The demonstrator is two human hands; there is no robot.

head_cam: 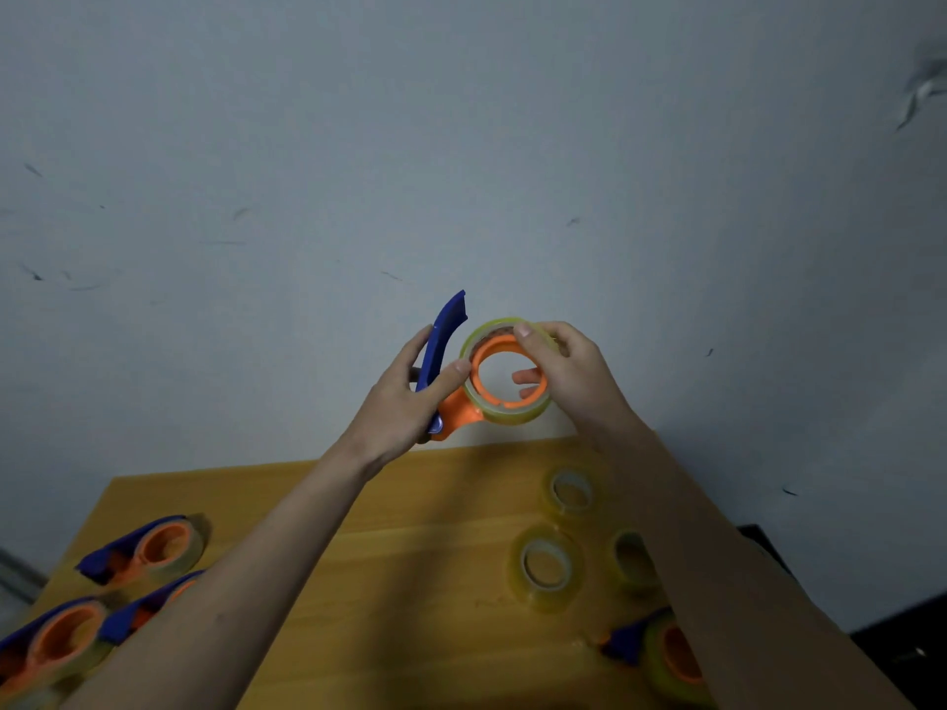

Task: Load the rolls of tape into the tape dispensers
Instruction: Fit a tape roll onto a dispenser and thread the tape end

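Observation:
I hold a blue and orange tape dispenser up in front of the wall, above the far edge of the wooden table. My left hand grips its blue handle, thumb against the orange hub. A clear yellowish roll of tape sits around the orange hub. My right hand holds that roll, thumb on its top rim and fingers showing through the hole. Three loose rolls lie on the table at the right: one far, one near, one partly hidden by my right forearm.
Three dispensers with rolls on them lie at the table's left: one, another, a third partly under my left forearm. One more dispenser lies at the right front. A dark object stands beyond the table's right edge.

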